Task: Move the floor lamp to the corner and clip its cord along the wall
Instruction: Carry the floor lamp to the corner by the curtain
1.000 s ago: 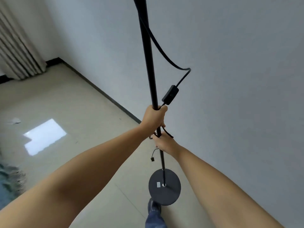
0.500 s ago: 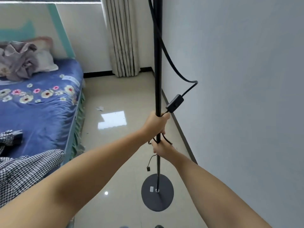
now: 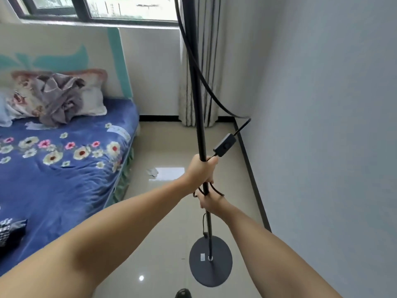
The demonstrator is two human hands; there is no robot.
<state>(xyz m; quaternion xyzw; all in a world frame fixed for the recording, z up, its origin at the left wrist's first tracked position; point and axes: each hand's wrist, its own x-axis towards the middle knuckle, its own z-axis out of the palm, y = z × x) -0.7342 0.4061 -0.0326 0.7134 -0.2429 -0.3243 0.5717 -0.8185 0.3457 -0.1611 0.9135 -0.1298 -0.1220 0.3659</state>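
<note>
A black floor lamp pole [image 3: 196, 93] runs up the middle of the view, its round base [image 3: 219, 269] hanging just above the tiled floor. My left hand [image 3: 202, 171] is clenched around the pole at mid height. My right hand [image 3: 211, 202] holds the pole just beneath it, with loops of cord bunched in the grip. The black cord [image 3: 206, 84] sags to the right of the pole toward an inline switch [image 3: 224, 145]. The plug end [image 3: 205, 234] dangles beside the lower pole. The lamp head is out of frame.
A bed with a blue floral cover [image 3: 64, 164] fills the left. A striped curtain [image 3: 211, 61] hangs in the far corner under the window [image 3: 129, 7]. The white wall [image 3: 322, 125] with a dark baseboard [image 3: 251, 175] runs along the right. A paper scrap [image 3: 153, 172] lies on the floor.
My view has swung left and up from the bare wall toward the bed, window and curtain corner. Both hands keep the same hold on the pole, and the lamp has travelled with them.
</note>
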